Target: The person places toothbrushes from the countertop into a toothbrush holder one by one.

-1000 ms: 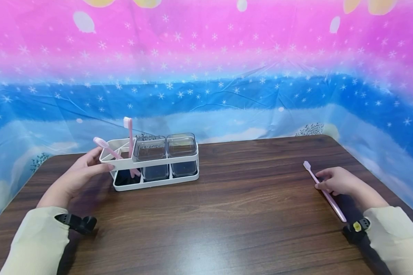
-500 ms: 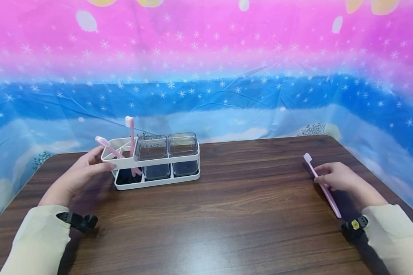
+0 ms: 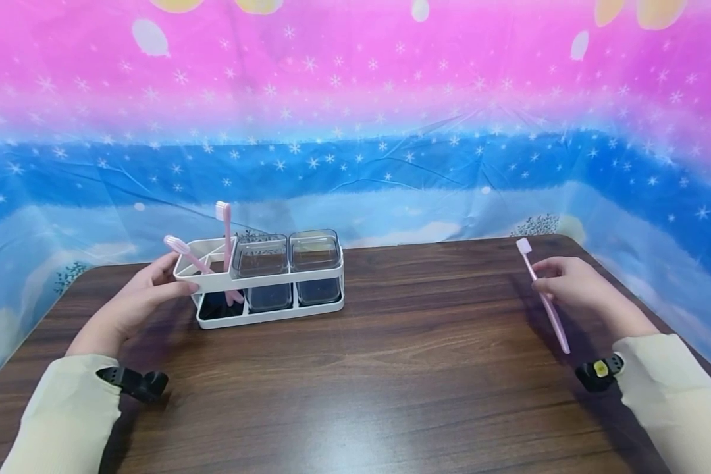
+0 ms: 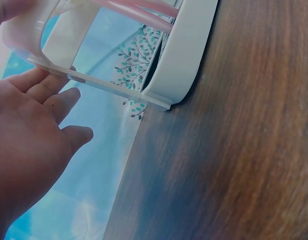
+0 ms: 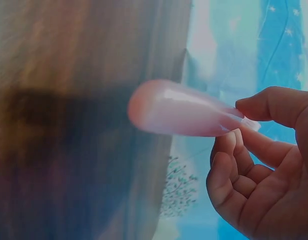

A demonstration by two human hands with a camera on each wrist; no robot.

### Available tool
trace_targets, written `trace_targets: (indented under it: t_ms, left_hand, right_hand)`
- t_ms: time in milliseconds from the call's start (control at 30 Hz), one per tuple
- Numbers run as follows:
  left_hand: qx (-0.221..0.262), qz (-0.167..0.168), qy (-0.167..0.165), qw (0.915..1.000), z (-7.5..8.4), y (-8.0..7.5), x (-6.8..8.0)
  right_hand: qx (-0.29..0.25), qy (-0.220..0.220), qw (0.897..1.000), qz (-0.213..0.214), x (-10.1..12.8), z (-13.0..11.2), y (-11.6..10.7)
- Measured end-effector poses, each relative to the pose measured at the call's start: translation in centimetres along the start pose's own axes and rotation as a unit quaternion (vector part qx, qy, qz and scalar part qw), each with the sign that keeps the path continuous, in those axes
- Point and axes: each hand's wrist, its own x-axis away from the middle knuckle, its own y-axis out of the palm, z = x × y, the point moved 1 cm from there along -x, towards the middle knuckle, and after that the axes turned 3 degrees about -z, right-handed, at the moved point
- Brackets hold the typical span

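The right hand (image 3: 571,284) pinches a pink toothbrush (image 3: 542,297) (bristles above the fingertips); the left hand (image 3: 136,299), fingers straight, touches the white rack (image 3: 261,315).

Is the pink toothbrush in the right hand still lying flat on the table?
No, the right hand pinches the pink toothbrush above the table.

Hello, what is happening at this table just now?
A person's right hand pinches a pink toothbrush, bristles up, lifted off the wooden table. The left hand rests against the end of a white holder. Two more pink toothbrushes stand in that end, beside two clear cups.
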Motion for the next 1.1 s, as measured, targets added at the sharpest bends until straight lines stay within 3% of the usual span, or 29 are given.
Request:
trace_targets:
  t_ms: [333, 567, 1100]
  left_hand:
    - [0.0, 0.002, 0.002, 1.0, 0.1, 0.1, 0.0]
    - [0.006, 0.001, -0.002, 1.0, 0.0, 0.2, 0.0]
    - [0.001, 0.006, 0.003, 1.0, -0.1, 0.3, 0.0]
  right_hand:
    - [-0.024, -0.036, 0.999, 0.024, -1.8, -4.5, -0.3]
    - [-0.066, -0.047, 0.997, 0.018, -3.0, -8.5, 0.0]
    - [-0.102, -0.119, 0.988, 0.004, -4.7, -16.8, 1.5]
